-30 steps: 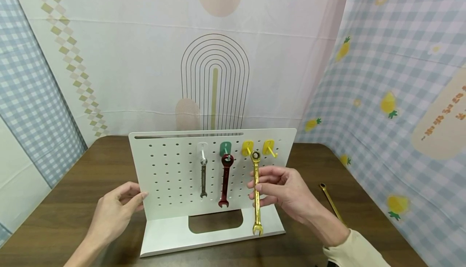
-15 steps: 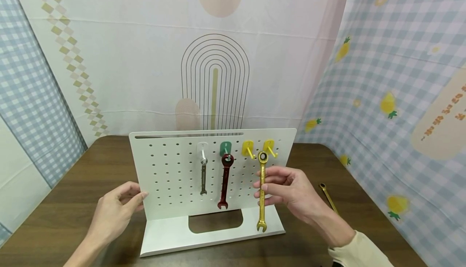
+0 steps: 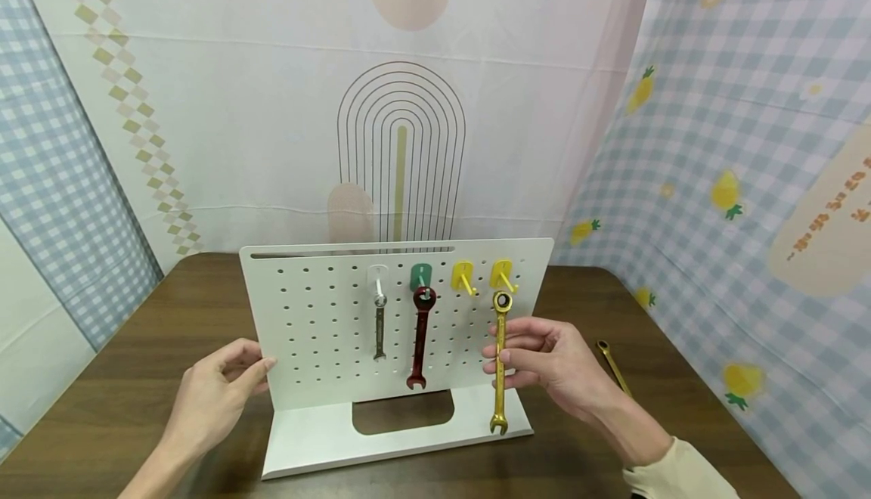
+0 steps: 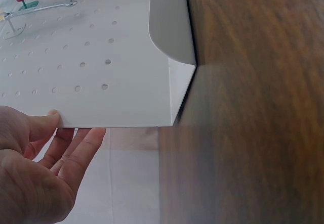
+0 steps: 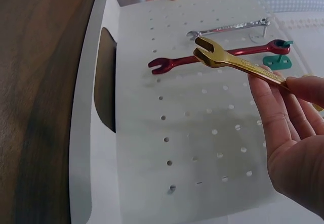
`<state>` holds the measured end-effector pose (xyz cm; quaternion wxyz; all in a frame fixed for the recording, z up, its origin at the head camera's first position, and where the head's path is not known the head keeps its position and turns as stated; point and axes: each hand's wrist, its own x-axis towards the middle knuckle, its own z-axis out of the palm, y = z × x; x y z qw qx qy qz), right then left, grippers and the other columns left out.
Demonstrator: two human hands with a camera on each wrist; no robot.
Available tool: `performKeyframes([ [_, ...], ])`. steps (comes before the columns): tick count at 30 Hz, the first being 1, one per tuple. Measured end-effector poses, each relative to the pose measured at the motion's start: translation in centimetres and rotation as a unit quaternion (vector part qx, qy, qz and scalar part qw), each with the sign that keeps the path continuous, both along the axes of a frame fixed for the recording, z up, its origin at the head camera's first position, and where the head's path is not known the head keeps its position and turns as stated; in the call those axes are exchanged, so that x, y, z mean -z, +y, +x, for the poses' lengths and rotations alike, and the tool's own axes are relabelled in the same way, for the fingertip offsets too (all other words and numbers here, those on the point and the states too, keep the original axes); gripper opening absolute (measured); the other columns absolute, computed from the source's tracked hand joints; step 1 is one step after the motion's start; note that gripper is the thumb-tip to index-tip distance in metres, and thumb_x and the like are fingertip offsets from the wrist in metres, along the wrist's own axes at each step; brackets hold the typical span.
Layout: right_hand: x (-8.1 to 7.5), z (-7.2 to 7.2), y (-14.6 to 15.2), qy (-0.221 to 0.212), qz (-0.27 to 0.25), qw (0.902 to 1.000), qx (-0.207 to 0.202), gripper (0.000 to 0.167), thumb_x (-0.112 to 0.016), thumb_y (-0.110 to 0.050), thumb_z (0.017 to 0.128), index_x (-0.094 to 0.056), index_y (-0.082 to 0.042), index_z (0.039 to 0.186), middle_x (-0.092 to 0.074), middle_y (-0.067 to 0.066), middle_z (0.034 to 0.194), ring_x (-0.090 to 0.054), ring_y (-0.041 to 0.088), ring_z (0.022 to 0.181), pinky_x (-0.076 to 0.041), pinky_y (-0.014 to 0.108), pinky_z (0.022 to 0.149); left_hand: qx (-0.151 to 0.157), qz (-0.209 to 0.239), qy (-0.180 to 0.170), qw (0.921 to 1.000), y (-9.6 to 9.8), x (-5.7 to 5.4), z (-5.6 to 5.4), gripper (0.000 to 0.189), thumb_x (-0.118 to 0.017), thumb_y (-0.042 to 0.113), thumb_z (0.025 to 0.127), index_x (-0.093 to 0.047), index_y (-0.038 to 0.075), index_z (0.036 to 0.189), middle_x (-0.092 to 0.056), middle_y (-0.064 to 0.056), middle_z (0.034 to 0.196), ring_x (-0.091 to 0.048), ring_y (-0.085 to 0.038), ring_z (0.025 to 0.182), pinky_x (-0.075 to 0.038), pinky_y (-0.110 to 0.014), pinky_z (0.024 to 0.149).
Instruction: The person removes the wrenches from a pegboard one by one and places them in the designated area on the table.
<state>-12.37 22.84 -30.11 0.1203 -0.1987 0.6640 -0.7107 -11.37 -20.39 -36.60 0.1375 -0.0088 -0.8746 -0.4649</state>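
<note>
My right hand (image 3: 551,363) pinches a gold combination wrench (image 3: 500,378) between thumb and fingers, ring end up and open end down. Its ring sits just below the rightmost yellow hook (image 3: 503,277), in front of the white pegboard (image 3: 320,333). With thumb in front and fingers behind, my left hand (image 3: 216,389) holds the board's left edge, as the left wrist view shows too. A small silver wrench (image 3: 379,329) hangs on the white hook (image 3: 378,280). Beside it a red wrench (image 3: 420,340) hangs from the green hook (image 3: 421,277). The other yellow hook (image 3: 463,277) carries nothing.
Another gold wrench (image 3: 614,367) lies on the brown wooden table (image 3: 170,310) to the right, partly hidden behind my right forearm. The board's flat base (image 3: 306,438) reaches toward me. Behind the table hangs a pale curtain (image 3: 238,144); a checked one (image 3: 714,106) covers the right side.
My right hand has carried the gold wrench to the right, from in front of the left yellow hook to just below the right one. The left hand has stayed on the board's edge.
</note>
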Motion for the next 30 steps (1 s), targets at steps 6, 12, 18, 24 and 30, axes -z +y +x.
performKeyframes([
  [6, 0.5, -0.1, 0.7, -0.001, 0.0, 1.0, 0.001, 0.027, -0.069, 0.009, 0.096, -0.073, -0.006, 0.118, -0.082, 0.008, 0.104, -0.081, 0.021, 0.092, -0.071, 0.037, 0.078, 0.001, 0.003, -0.002, 1.0, 0.0, 0.0, 0.0, 0.012, -0.076, 0.016, 0.1, -0.072, 0.005, 0.102, -0.076, -0.009, 0.097, -0.074, 0.002, 0.076, -0.066, -0.016, 0.067],
  [12, 0.9, -0.1, 1.3, -0.006, 0.005, 1.0, 0.001, 0.029, -0.069, 0.008, 0.096, -0.074, -0.012, 0.116, -0.082, 0.007, 0.105, -0.081, 0.021, 0.093, -0.071, 0.036, 0.078, 0.0, 0.006, -0.002, 1.0, 0.0, 0.1, -0.1, 0.012, -0.076, 0.016, 0.1, -0.072, 0.005, 0.102, -0.075, -0.009, 0.097, -0.074, 0.002, 0.076, -0.066, -0.017, 0.068],
  [18, 1.2, -0.1, 1.8, -0.019, 0.015, 0.9997, 0.005, 0.027, -0.069, 0.007, 0.097, -0.073, -0.01, 0.117, -0.082, 0.006, 0.106, -0.081, 0.021, 0.093, -0.071, 0.037, 0.08, 0.001, 0.014, -0.007, 0.9999, 0.0, 0.0, -0.1, 0.012, -0.076, 0.016, 0.1, -0.071, 0.005, 0.102, -0.075, -0.009, 0.097, -0.074, 0.003, 0.077, -0.068, -0.02, 0.069],
  [24, 1.6, -0.1, 2.4, -0.019, 0.029, 0.9993, 0.01, 0.025, -0.07, 0.005, 0.098, -0.071, -0.008, 0.119, -0.082, 0.007, 0.107, -0.081, 0.02, 0.093, -0.071, 0.038, 0.08, -0.001, 0.013, -0.009, 0.9999, 0.1, -0.1, 0.0, 0.013, -0.076, 0.016, 0.1, -0.072, 0.005, 0.102, -0.075, -0.009, 0.096, -0.074, 0.002, 0.076, -0.068, -0.021, 0.069],
  [30, 2.0, -0.1, 2.9, -0.024, 0.035, 0.999, 0.012, 0.024, -0.07, 0.003, 0.098, -0.07, -0.007, 0.12, -0.081, 0.007, 0.109, -0.081, 0.02, 0.094, -0.071, 0.038, 0.081, -0.003, 0.011, -0.012, 0.9999, 0.0, 0.0, 0.0, 0.013, -0.076, 0.017, 0.1, -0.071, 0.005, 0.101, -0.075, -0.008, 0.096, -0.074, 0.001, 0.075, -0.068, -0.021, 0.069],
])
